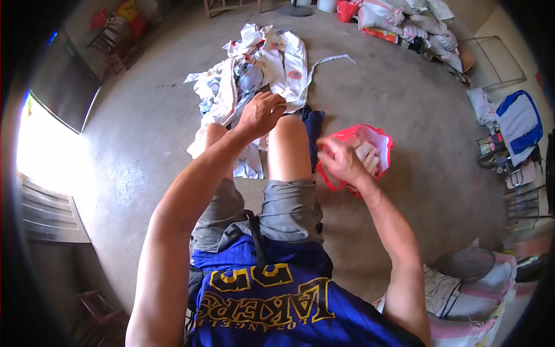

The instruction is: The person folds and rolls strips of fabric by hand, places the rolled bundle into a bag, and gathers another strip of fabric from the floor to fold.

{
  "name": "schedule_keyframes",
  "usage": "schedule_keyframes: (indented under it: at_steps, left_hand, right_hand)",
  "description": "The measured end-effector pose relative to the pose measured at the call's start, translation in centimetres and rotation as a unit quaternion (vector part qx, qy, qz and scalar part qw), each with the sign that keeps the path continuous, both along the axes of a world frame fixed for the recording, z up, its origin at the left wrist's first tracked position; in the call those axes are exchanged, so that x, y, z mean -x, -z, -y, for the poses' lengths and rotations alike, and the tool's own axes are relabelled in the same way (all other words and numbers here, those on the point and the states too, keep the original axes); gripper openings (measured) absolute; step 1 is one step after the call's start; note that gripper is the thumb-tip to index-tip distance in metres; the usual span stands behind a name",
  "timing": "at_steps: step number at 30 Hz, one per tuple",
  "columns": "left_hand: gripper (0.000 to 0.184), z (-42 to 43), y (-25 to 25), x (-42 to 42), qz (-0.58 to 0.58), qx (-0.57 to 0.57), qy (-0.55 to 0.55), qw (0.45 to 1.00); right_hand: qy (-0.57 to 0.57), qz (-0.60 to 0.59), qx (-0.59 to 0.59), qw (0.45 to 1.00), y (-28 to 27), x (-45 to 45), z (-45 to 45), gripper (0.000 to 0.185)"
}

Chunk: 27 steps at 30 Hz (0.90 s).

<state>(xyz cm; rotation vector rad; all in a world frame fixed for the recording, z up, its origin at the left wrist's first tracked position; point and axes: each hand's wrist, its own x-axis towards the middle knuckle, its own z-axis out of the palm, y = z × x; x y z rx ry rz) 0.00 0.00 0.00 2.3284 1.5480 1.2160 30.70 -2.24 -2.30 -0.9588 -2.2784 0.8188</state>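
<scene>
A pile of clothes (222,87), mostly white and pale with blue prints, lies on the floor in front of my knees. My left hand (261,115) is closed over the near edge of a white garment (293,69) with an orange-red patch, just above my knee. My right hand (344,162), a little blurred, hovers at the left rim of a red bag (388,141). Its fingers are bent and apart, with nothing visible between them. Pale folded cloth (367,155) sits inside the bag. Dark blue cloth (312,130) lies between my leg and the bag.
Stuffed white sacks (428,26) and a red bucket (347,10) stand at the back right. A blue-and-white bag (520,124) is along the right wall. More sacks (485,289) sit close by my right side. A bright doorway (46,150) opens on the left.
</scene>
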Motion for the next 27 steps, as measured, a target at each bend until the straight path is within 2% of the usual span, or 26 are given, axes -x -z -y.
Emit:
schedule_keyframes:
  at_steps: [2, 3, 5, 8, 11, 14, 17, 22, 27]
  left_hand:
    - [0.017, 0.1, -1.4, 0.5, -0.010, -0.007, 0.011, 1.000]
    - [0.017, 1.7, 1.2, -2.3, 0.029, 0.021, 0.015, 0.999]
    - [0.017, 1.9, 0.7, -1.7, 0.017, 0.024, 0.025, 0.999]
    - [0.014, 1.5, 0.0, -1.0, -0.012, -0.021, 0.036, 0.999]
    - [0.013, 2.4, -0.2, -1.6, -0.034, -0.069, 0.036, 0.996]
    - [0.015, 3.9, -0.3, -1.9, -0.066, -0.111, 0.042, 0.991]
    - [0.015, 6.4, 0.2, -2.3, -0.085, -0.126, 0.046, 0.987]
    - [0.028, 10.1, 2.4, -3.0, -0.058, -0.081, 0.014, 0.995]
    - [0.025, 11.2, 3.5, -3.0, -0.034, -0.091, 0.011, 0.995]
  right_hand:
    - [0.049, -0.062, -0.041, 0.996, -2.0, 2.5, -0.9, 0.036]
    - [0.082, -0.026, -0.025, 0.996, -3.1, 1.0, 0.5, 0.041]
    - [0.070, -0.082, -0.163, 0.981, -2.8, 3.2, -1.3, 0.047]
    - [0.067, -0.099, -0.247, 0.962, -4.0, 6.4, -3.2, 0.049]
    - [0.017, -0.046, -0.224, 0.973, -3.5, 6.7, -3.8, 0.039]
    - [0.005, -0.006, -0.261, 0.965, -2.6, 6.2, -3.2, 0.028]
    - [0.016, -0.017, -0.323, 0.946, -2.3, 6.0, -0.5, 0.024]
    - [0.029, 0.000, -0.292, 0.956, -0.1, 5.2, 2.9, 0.028]
    - [0.038, -0.001, -0.291, 0.956, -0.2, 5.8, 4.1, 0.030]
